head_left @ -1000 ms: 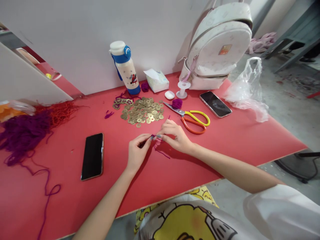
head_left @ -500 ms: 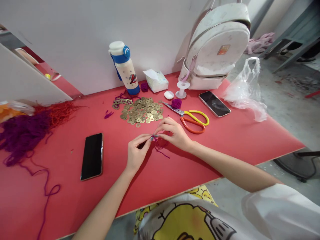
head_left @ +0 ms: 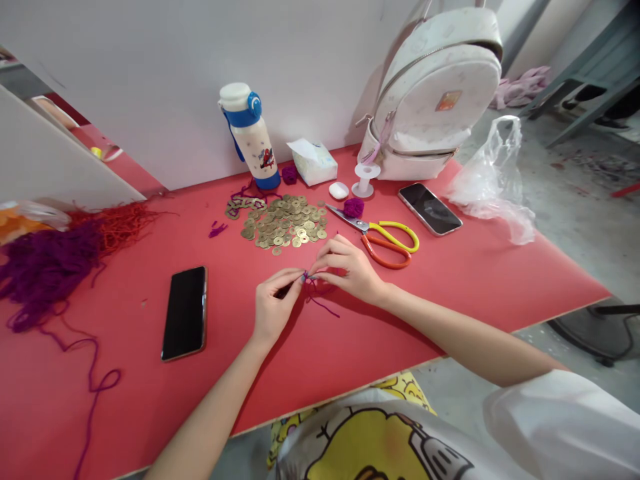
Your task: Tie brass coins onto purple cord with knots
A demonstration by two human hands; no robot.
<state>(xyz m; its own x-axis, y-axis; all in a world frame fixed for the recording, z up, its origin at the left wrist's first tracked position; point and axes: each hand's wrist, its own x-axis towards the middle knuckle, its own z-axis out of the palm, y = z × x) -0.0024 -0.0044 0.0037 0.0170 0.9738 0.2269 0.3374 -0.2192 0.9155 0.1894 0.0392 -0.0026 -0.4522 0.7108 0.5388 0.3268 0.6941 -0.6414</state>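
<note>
Thumb and fingers of my left hand (head_left: 277, 301) pinch a purple cord (head_left: 323, 307) above the red tabletop. My right hand (head_left: 347, 268) also pinches the cord, its fingertips almost meeting the left ones. Loose ends of the cord hang below and to the right of the fingertips. What lies exactly between the fingertips is too small to make out. Just beyond my hands is a heap of brass coins with holes (head_left: 290, 223). To its left lies a string of coins (head_left: 243, 205) with purple cord. Scissors (head_left: 383, 237) with yellow and orange handles rest beyond my right hand.
A black phone (head_left: 185, 313) lies left, another phone (head_left: 430, 209) right. Purple yarn (head_left: 47, 267) and red strands (head_left: 117, 223) spread at far left. Along the wall stand a bottle (head_left: 250, 137), a tissue pack (head_left: 315, 163), a white spool (head_left: 367, 180) and a backpack (head_left: 430, 100). A plastic bag (head_left: 493, 180) sits right.
My right fingertips have shifted slightly at the cord, and the loose loops below them have changed shape. My left hand stays in nearly the same place.
</note>
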